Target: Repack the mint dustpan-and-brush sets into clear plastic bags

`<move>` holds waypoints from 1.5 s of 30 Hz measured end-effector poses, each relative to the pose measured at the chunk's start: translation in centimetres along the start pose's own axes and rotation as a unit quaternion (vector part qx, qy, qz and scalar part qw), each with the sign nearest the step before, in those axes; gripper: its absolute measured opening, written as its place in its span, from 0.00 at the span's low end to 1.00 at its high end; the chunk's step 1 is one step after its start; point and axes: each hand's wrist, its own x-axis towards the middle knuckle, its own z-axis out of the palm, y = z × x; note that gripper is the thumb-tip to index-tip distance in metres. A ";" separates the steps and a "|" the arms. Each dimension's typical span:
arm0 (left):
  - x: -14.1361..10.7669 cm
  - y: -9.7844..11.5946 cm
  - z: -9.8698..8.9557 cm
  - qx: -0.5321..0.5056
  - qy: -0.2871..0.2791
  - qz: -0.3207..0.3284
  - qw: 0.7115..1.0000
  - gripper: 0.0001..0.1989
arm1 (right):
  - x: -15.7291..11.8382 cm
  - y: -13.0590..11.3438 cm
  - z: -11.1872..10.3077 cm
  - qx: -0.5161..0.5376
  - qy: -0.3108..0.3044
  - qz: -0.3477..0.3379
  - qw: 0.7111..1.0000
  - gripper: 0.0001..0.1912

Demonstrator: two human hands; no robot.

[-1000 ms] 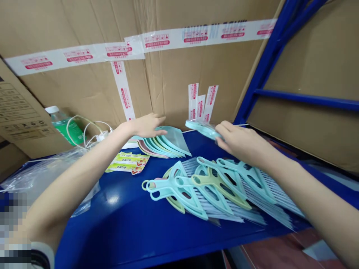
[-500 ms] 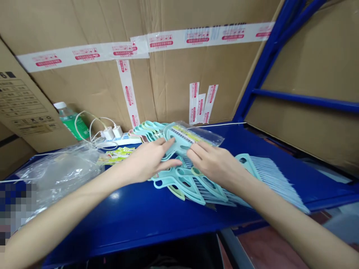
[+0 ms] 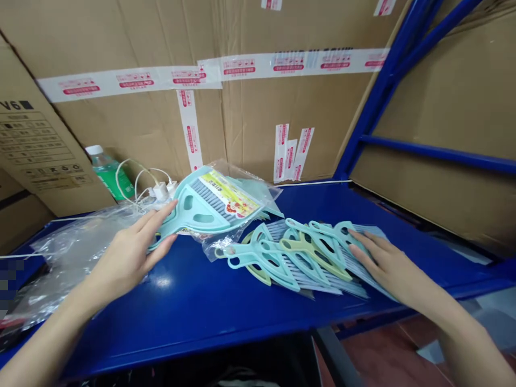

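My left hand (image 3: 133, 250) grips the handle end of a light-blue dustpan (image 3: 183, 207), with thumb and fingers on either side. A grey-bristled brush lies in the dustpan, and a yellow printed card (image 3: 229, 193) sits over the bristles. Clear plastic wrap (image 3: 213, 250) covers the wide end. Further right, my right hand (image 3: 387, 263) rests with fingers stretched out on the rightmost hand brush (image 3: 346, 234) of a loose pile. Several light-blue brushes (image 3: 266, 263) and a yellow-green brush (image 3: 314, 250) overlap there. Behind the wrapped set, more light-blue dustpans (image 3: 262, 191) are partly hidden.
Clear plastic bags (image 3: 80, 242) lie on the left of the blue tabletop (image 3: 193, 317). A green-labelled bottle (image 3: 110, 174) and white chargers with cables (image 3: 160, 191) stand behind. Large cardboard boxes (image 3: 242, 123) line the back, and a blue metal frame (image 3: 382, 102) rises at the right.
My left hand has moved left, bringing the wrapped dustpan set toward me and off the stack. My right hand has let go of it and moved right onto the brush pile.
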 end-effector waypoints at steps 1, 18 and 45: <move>-0.2 -0.4 0.2 -0.005 -0.004 0.000 1.000 0.28 | 0.3 -0.3 0.0 0.012 -0.008 0.011 1.000 0.32; -2.9 -2.3 2.1 -0.029 -0.095 0.032 0.995 0.30 | 7.0 -17.5 -4.2 0.149 -0.012 -0.218 0.964 0.21; -3.8 -3.8 1.6 -0.037 -0.090 0.020 0.995 0.26 | 10.5 -20.6 -1.4 0.379 -0.120 -0.182 0.899 0.14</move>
